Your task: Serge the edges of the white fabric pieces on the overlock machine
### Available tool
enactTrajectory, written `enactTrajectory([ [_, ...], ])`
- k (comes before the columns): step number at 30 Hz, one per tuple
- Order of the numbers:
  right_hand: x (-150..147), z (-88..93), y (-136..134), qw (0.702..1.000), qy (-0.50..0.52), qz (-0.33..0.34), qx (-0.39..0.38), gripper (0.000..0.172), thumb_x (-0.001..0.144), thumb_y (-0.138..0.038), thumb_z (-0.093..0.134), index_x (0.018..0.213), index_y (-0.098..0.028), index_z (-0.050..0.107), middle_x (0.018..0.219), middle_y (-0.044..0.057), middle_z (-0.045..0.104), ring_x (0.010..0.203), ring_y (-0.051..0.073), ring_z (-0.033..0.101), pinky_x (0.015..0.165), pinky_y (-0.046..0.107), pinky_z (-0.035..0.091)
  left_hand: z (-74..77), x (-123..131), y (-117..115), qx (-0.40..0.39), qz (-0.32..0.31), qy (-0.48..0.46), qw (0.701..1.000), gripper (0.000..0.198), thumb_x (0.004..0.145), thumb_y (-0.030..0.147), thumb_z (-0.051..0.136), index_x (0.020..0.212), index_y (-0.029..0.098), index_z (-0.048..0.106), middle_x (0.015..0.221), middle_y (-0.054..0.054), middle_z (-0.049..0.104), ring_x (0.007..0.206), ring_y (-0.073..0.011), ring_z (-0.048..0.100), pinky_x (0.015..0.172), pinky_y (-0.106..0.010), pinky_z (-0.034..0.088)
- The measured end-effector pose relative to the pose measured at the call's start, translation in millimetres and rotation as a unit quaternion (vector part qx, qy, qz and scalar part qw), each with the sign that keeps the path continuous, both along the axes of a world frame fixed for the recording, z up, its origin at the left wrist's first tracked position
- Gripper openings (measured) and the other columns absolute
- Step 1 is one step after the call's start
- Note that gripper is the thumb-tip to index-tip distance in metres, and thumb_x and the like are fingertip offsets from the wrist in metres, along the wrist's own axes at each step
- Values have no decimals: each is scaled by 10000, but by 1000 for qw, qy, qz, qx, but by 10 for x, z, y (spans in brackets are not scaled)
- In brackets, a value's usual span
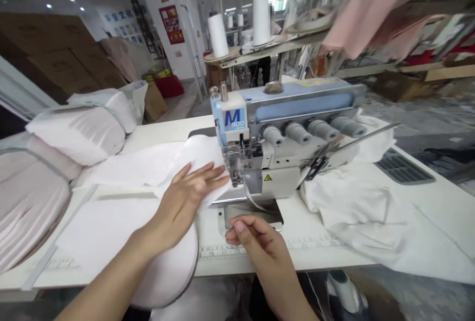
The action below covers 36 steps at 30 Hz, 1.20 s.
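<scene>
A pale blue and white sewing machine [282, 133] stands on the white table. My left hand [185, 200] lies with spread fingers on a white fabric piece [196, 153], whose edge is at the machine's needle area. My right hand [260, 242] is curled in front of the machine, thumb against the index finger; whatever may be between them is too small to make out. A thin white strip [254, 200] hangs from the needle area, above my right hand. White fabric pieces [166, 281] lie below my left forearm, partly over the table's front edge.
Tied bundles of white fabric [81, 125] and a stack of rounded pieces [29, 202] lie at the left. Crumpled white cloth [349, 207] is to the right of the machine. A printed ruler [222, 253] runs along the front edge. Thread cones [261, 19] stand behind.
</scene>
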State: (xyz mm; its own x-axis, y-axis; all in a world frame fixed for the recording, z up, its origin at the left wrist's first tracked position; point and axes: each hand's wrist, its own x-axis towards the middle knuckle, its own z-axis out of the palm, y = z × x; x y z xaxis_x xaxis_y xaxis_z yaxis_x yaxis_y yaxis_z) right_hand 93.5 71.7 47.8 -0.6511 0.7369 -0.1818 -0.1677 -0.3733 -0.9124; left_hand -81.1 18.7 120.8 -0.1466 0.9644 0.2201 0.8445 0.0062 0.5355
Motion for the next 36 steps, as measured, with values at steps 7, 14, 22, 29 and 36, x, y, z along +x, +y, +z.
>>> enactTrajectory([
  [7, 29, -84, -9, 998, -43, 0, 42, 287, 809, -490, 665, 892, -216, 686, 738, 25, 686, 753, 175, 617, 745, 289, 507, -123, -186, 133, 83, 80, -103, 988, 562, 1024, 405, 160, 1132, 228, 683, 1320, -28, 600, 1344, -188, 405, 1177, -467, 204],
  [14, 36, -102, -15, 997, -43, -9, 58, 285, 791, -495, 684, 870, -222, 687, 721, 24, 684, 747, 185, 611, 739, 304, 488, -381, 121, -334, 124, 93, 127, 980, 447, 939, 177, 472, 1379, 257, 458, 1439, -40, 473, 1343, -264, 340, 1062, -508, 374],
  [22, 43, 205, 194, 993, 44, 24, -109, 280, 791, -462, 680, 905, -207, 681, 955, 75, 733, 899, 253, 676, 817, 374, 519, -313, 932, -294, 155, -50, 51, 985, 426, 918, 214, 439, 1301, 39, 502, 1337, -189, 538, 1239, -271, 490, 1000, -365, 485],
  [29, 358, 87, -42, 997, -70, 28, 9, 215, 780, -411, 702, 897, -232, 682, 710, -2, 669, 615, 172, 599, 593, 283, 468, -268, 802, -636, 156, 83, -42, 983, 315, 912, 394, 560, 1141, 180, 591, 1078, -86, 643, 1038, -224, 574, 874, -365, 490],
  [36, 688, -803, -356, 815, -233, 423, 321, 133, 747, -289, 720, 651, -217, 664, 703, 9, 635, 793, 240, 595, 942, 463, 391, -1261, 1061, -1747, -70, 194, -171, 963, 286, 967, 328, 429, 862, 180, 649, 723, -1, 690, 626, -144, 640, 578, -217, 470],
])
